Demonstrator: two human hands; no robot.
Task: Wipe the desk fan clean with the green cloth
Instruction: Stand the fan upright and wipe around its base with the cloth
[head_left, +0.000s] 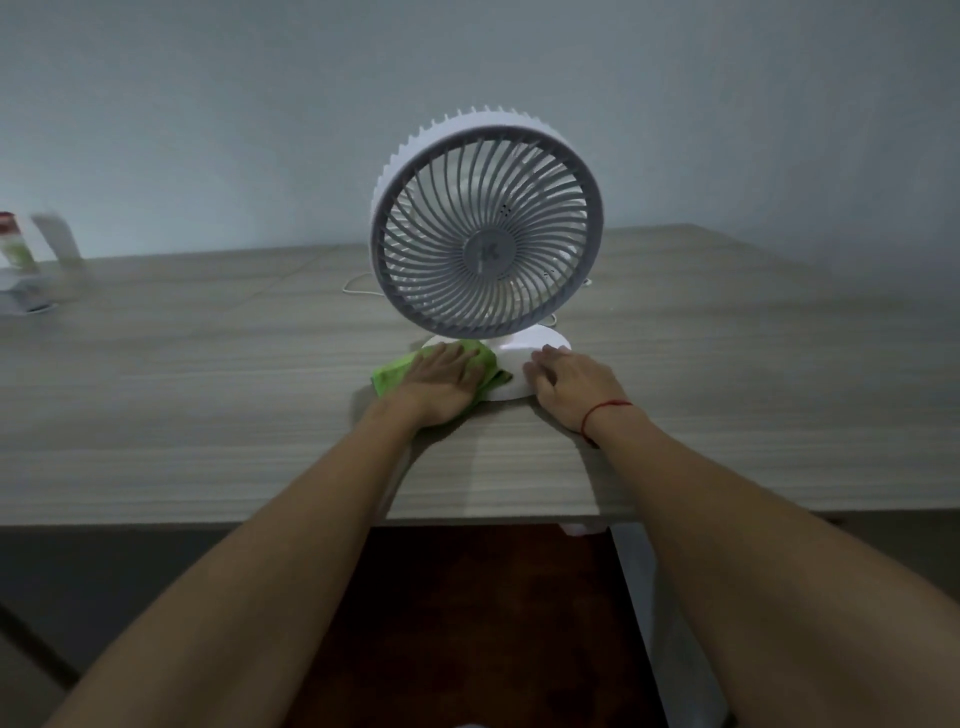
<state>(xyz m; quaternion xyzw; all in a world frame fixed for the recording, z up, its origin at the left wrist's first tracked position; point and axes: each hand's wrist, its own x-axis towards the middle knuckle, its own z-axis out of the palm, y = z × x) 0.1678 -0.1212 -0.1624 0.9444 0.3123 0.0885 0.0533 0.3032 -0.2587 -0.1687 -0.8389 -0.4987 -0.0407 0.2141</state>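
Note:
A white desk fan (487, 223) with a round grey grille stands upright on the wooden desk (208, 395), its face turned toward me. The green cloth (396, 373) lies over the left part of the fan's round white base (511, 382). My left hand (448, 382) presses flat on the cloth, fingers spread over it. My right hand (569, 387) rests on the right front edge of the base, fingers curled down against it. A red string circles the right wrist.
A thin white cable (358, 283) runs behind the fan. A bottle with a red cap (15, 241) and pale objects sit at the far left edge. A grey wall rises behind the desk. The desk's front edge lies below my forearms.

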